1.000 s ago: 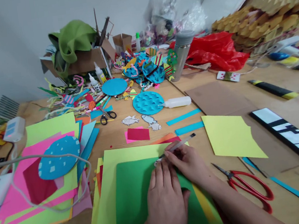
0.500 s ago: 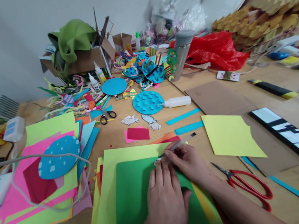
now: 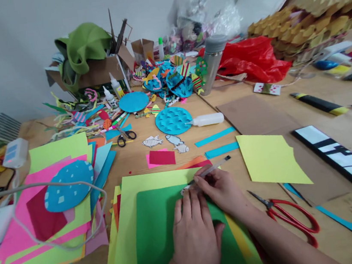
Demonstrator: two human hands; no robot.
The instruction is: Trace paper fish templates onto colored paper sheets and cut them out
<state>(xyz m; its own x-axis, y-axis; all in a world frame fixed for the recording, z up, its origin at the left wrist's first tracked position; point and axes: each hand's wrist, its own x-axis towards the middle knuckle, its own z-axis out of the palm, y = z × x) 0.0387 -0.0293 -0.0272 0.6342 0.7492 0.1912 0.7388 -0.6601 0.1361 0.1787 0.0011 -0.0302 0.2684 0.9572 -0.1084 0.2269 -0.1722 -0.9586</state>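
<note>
My left hand (image 3: 194, 233) lies flat with fingers stretched forward on a green sheet (image 3: 154, 225), which rests on a larger yellow-green sheet (image 3: 118, 261). Beneath its fingertips a small white paper fish cutout (image 3: 183, 190) shows only in part. Close beside it, my right hand (image 3: 220, 189) is closed round a slim clear pen (image 3: 214, 166) with a dark end. The pen's tip is at the cutout, largely hidden by the fingers. More paper fish cutouts (image 3: 153, 141) lie beyond, near a red paper rectangle (image 3: 162, 157).
Red-handled scissors (image 3: 292, 216) lie right of my right arm, near a yellow sheet (image 3: 270, 158). A white glue bottle (image 3: 208, 120) touches a blue scaled disc (image 3: 173, 120). Coloured papers (image 3: 13, 240) and a cable (image 3: 56, 182) are at left; a steel flask (image 3: 214, 64) stands behind.
Both hands keep nearly the same place, the right still with the pen at the cutout. The whole view has shifted very slightly.
</note>
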